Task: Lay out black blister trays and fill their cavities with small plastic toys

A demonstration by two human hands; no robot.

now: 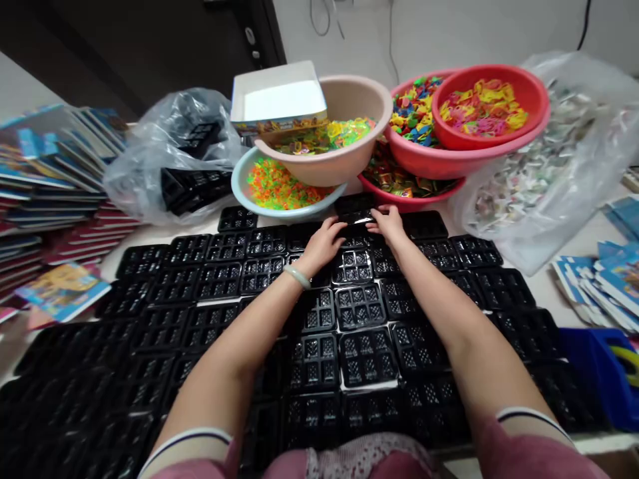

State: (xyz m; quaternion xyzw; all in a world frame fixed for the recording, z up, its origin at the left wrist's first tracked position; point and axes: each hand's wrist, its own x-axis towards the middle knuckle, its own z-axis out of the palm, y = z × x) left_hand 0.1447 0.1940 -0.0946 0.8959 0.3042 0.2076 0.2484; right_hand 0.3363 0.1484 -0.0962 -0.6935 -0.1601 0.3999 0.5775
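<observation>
My left hand (323, 245), with a pale bangle on its wrist, is at the far rows of black plastic compartment trays (360, 306). Across from it, my right hand (387, 225) reaches to the same spot. Between the two hands is a glossy black plastic tray (355, 218), its sides at my fingertips; the fingers of both hands are bent around its ends. Other trays lie side by side in rows over the table, under and around my forearms. My left forearm hides part of them.
Behind the trays stand a blue basin (239, 179), a beige basin (324, 163) bearing a box lid (279, 100), and red basins (499, 140) of small colourful pieces. Plastic bags (172, 146) flank them. Booklet stacks (64, 193) stand left; a blue bin (594, 379) stands right.
</observation>
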